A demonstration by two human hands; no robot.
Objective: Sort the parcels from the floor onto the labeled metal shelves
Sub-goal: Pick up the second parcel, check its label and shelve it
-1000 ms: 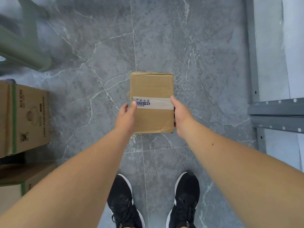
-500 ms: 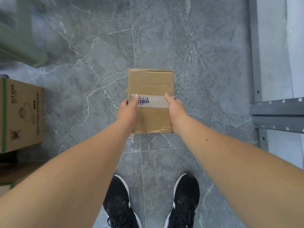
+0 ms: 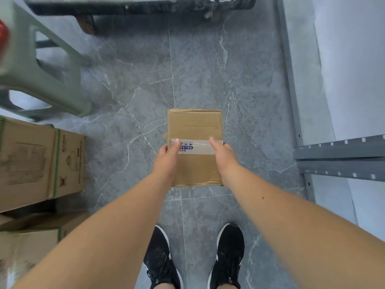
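Observation:
A small brown cardboard parcel (image 3: 194, 130) with a strip of printed clear tape across its top is held in front of me above the grey floor. My left hand (image 3: 167, 158) grips its left edge, thumb on the tape. My right hand (image 3: 224, 156) grips the right edge, thumb also on top. The fingers underneath are hidden. A grey metal shelf (image 3: 341, 157) juts in at the right edge, beside a grey upright post (image 3: 288, 69).
Larger cardboard boxes (image 3: 41, 163) are stacked at the left, with more boxes (image 3: 31, 236) below them. A green plastic stool (image 3: 41, 80) stands at the upper left. A dark wheeled platform (image 3: 135, 7) lies along the top. My black shoes (image 3: 195, 257) are on the floor below.
The view has tilted up, revealing the stool and the wheeled platform. Both hands still hold the parcel, and the thumbs have slid further onto its top.

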